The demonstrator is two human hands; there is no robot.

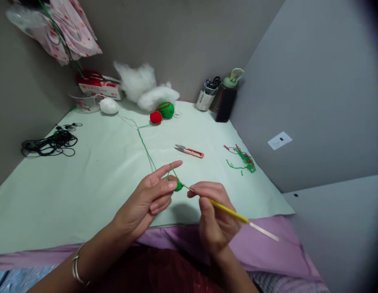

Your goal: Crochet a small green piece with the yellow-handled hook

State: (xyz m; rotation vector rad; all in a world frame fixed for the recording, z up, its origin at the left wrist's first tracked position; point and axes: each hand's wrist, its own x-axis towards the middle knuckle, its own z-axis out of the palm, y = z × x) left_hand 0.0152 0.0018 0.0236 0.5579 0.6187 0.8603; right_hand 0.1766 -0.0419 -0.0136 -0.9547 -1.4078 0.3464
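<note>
My left hand [152,195] pinches a small green crochet piece [179,186] between thumb and fingers, its index finger stretched out with green yarn [145,147] looped over it. That yarn runs back across the table toward the yarn balls. My right hand [218,215] grips a crochet hook [228,210] with a yellow handle. The hook's thin metal tip meets the green piece at its right side; whether it passes through a stitch is too small to tell. Beyond the hands lie orange-handled thread snips [190,151], blades pointing left.
At the back are a green yarn ball [166,110], a red ball [155,118], a white ball [108,106] and white stuffing [137,83]. Black cables [51,142] lie left, yarn scraps [245,160] right. A bottle [230,87], phone [226,105] and pen cup [205,97] stand back right.
</note>
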